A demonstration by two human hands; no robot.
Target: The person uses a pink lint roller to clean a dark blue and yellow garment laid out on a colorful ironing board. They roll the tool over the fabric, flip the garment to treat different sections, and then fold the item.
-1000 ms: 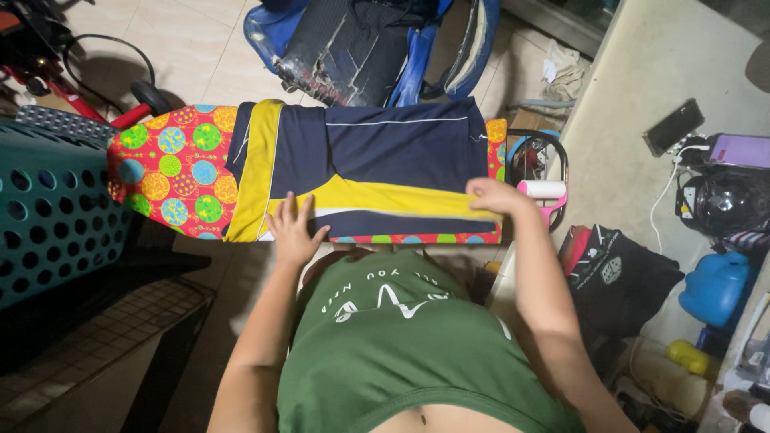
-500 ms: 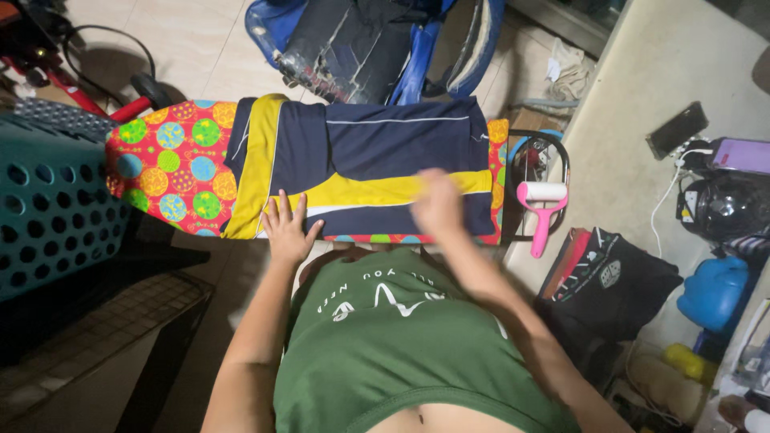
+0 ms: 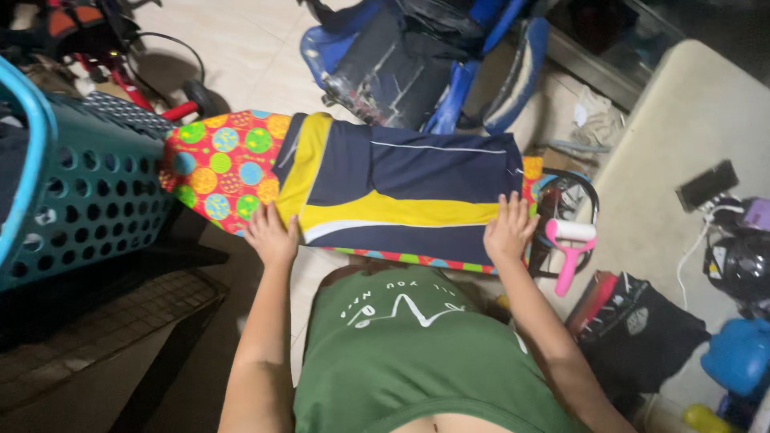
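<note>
Garment (image 3: pixel 401 196), navy with yellow bands, lies folded flat along the ironing board (image 3: pixel 220 164). Judged well along: folded and smooth; any further fold remains. Left hand (image 3: pixel 269 232) rests open on its left end, right hand (image 3: pixel 507 228) spread flat on its right end; neither grasps. Pink lint roller (image 3: pixel 568 244) just right. Teal basket (image 3: pixel 72 200) at left. Black bag (image 3: pixel 646 337) with a pale round emblem lower right.

Folded navy-and-yellow garment (image 3: pixel 401 188), flat
</note>
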